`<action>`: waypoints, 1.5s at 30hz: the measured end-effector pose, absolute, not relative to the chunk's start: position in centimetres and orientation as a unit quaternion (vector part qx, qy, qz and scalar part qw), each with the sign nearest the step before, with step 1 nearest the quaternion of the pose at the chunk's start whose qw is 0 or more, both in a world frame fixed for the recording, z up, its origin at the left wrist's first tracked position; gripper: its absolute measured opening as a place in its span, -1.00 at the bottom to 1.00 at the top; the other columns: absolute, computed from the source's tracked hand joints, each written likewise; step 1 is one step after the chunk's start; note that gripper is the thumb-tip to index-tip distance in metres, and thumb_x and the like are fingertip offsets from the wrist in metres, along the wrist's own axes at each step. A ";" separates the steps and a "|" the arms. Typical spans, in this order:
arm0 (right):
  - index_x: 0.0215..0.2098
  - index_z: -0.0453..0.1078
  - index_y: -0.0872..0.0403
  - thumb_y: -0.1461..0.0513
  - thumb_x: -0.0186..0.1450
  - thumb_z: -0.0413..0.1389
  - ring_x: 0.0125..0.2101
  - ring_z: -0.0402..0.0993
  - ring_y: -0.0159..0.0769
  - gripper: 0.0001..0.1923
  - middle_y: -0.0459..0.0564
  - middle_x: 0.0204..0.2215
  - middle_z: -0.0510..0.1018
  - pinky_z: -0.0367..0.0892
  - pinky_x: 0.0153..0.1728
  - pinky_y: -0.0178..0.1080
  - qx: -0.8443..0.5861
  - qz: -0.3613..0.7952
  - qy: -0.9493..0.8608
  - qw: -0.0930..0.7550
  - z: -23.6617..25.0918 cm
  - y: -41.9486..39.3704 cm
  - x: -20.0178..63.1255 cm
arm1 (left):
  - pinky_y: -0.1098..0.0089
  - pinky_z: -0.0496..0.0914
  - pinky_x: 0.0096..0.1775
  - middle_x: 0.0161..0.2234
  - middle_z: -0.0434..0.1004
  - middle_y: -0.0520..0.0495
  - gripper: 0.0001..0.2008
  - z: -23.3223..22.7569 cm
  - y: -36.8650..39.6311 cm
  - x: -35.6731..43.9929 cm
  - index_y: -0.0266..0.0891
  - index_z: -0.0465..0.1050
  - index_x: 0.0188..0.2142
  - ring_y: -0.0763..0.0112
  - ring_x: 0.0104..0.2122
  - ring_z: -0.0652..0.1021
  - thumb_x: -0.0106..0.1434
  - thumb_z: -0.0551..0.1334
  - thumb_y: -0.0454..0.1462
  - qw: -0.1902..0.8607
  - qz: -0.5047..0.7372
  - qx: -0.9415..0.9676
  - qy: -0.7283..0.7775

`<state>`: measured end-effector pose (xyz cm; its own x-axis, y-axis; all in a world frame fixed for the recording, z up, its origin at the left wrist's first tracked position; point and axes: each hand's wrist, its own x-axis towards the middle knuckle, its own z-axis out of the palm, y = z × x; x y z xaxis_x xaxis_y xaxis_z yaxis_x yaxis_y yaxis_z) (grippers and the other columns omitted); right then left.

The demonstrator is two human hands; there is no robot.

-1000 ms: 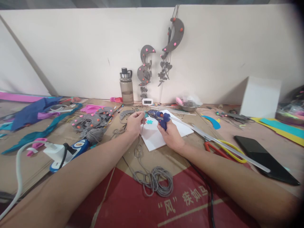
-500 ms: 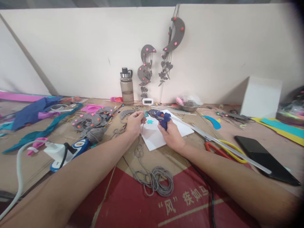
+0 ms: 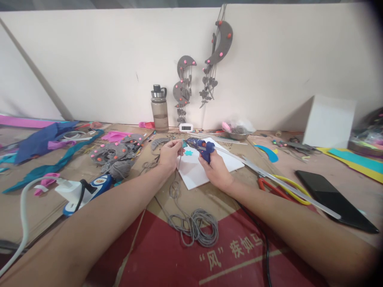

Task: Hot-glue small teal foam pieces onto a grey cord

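Observation:
My left hand point(image 3: 172, 154) pinches a small teal felt piece point(image 3: 184, 144), with grey cord hanging down below the fingers. My right hand point(image 3: 216, 167) is wrapped round the handle of a blue hot glue gun point(image 3: 206, 150). The gun's nozzle points left and is at the teal piece; whether they touch I cannot tell. A long clear glue stick point(image 3: 287, 183) sticks out of the gun's back. Under the hands lies a white sheet point(image 3: 194, 177) with a teal flower-shaped cutout point(image 3: 188, 153) on it. Nearer me, the grey cord point(image 3: 203, 229) lies in a loose coil.
Scissors point(image 3: 295, 193) and a black phone point(image 3: 326, 195) lie at the right. A power strip point(image 3: 89, 195) and grey felt crescents point(image 3: 109, 153) are on the left. At the back stand a water bottle point(image 3: 160, 109) and a small clock point(image 3: 186, 127). A black cable point(image 3: 265, 239) runs towards me.

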<state>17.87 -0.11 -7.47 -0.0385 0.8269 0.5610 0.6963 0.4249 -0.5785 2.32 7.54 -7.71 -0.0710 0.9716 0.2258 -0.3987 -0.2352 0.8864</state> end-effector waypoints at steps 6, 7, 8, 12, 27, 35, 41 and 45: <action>-0.10 0.28 0.12 0.17 0.27 -0.01 -0.23 0.45 -0.11 -0.73 0.17 -0.23 0.52 0.35 -0.14 -0.06 -0.530 0.067 -0.721 0.442 -7.5 -0.1 17.9 | 0.51 0.17 -0.59 -0.67 0.31 0.09 -0.85 -7.8 7.8 2.3 -0.30 0.42 -0.51 0.57 -0.65 0.36 -0.05 0.33 -0.26 0.526 0.659 0.430 0.323; -0.10 0.28 0.12 0.18 0.27 -0.01 -0.24 0.45 -0.11 -0.73 0.17 -0.23 0.52 0.35 -0.15 -0.06 -0.529 0.066 -0.721 0.443 -7.5 -0.1 17.9 | 0.50 0.17 -0.59 -0.67 0.31 0.09 -0.85 -7.8 7.8 2.3 -0.30 0.41 -0.51 0.56 -0.65 0.36 -0.06 0.33 -0.26 0.526 0.659 0.430 0.322; -0.10 0.28 0.12 0.18 0.27 -0.01 -0.24 0.45 -0.11 -0.73 0.17 -0.23 0.52 0.35 -0.16 -0.05 -0.529 0.067 -0.721 0.443 -7.6 -0.1 17.9 | 0.50 0.17 -0.59 -0.67 0.30 0.09 -0.85 -7.8 7.8 2.3 -0.29 0.41 -0.51 0.56 -0.65 0.36 -0.06 0.33 -0.26 0.527 0.659 0.429 0.322; -0.09 0.28 0.11 0.18 0.26 -0.01 -0.25 0.45 -0.11 -0.72 0.16 -0.24 0.52 0.35 -0.15 -0.06 -0.529 0.072 -0.719 0.444 -7.5 -0.1 17.9 | 0.50 0.17 -0.59 -0.67 0.30 0.09 -0.84 -7.8 7.8 2.3 -0.29 0.40 -0.52 0.56 -0.65 0.36 -0.06 0.34 -0.26 0.529 0.661 0.424 0.323; -0.10 0.29 0.16 0.16 0.27 -0.02 -0.21 0.45 -0.09 -0.71 0.21 -0.22 0.51 0.34 -0.14 -0.06 -0.528 0.074 -0.719 0.446 -7.4 -0.2 17.8 | 0.51 0.18 -0.59 -0.69 0.30 0.09 -0.86 -7.6 7.4 2.4 -0.29 0.39 -0.55 0.57 -0.66 0.34 -0.06 0.32 -0.28 0.529 0.646 0.442 0.328; -0.14 0.29 0.11 0.16 0.27 -0.01 -0.25 0.45 -0.13 -0.75 0.14 -0.26 0.52 0.34 -0.17 -0.09 -0.525 0.065 -0.720 0.449 -7.6 0.0 18.0 | 0.52 0.19 -0.60 -0.70 0.31 0.10 -0.87 -7.5 7.2 2.4 -0.30 0.39 -0.54 0.58 -0.67 0.34 -0.07 0.31 -0.28 0.519 0.649 0.448 0.331; -0.14 0.29 0.10 0.16 0.27 -0.01 -0.27 0.45 -0.12 -0.76 0.14 -0.27 0.52 0.35 -0.18 -0.08 -0.518 0.061 -0.722 0.456 -7.7 0.0 18.0 | 0.51 0.19 -0.61 -0.68 0.32 0.08 -0.83 -7.6 7.4 2.3 -0.31 0.41 -0.51 0.56 -0.66 0.36 -0.06 0.33 -0.25 0.523 0.653 0.437 0.328; -0.15 0.28 0.11 0.16 0.27 -0.01 -0.28 0.44 -0.13 -0.77 0.15 -0.27 0.51 0.35 -0.18 -0.07 -0.523 0.059 -0.719 0.454 -7.7 0.1 18.0 | 0.51 0.19 -0.60 -0.66 0.33 0.08 -0.82 -7.7 7.5 2.3 -0.31 0.41 -0.51 0.57 -0.65 0.37 -0.06 0.34 -0.25 0.531 0.656 0.430 0.321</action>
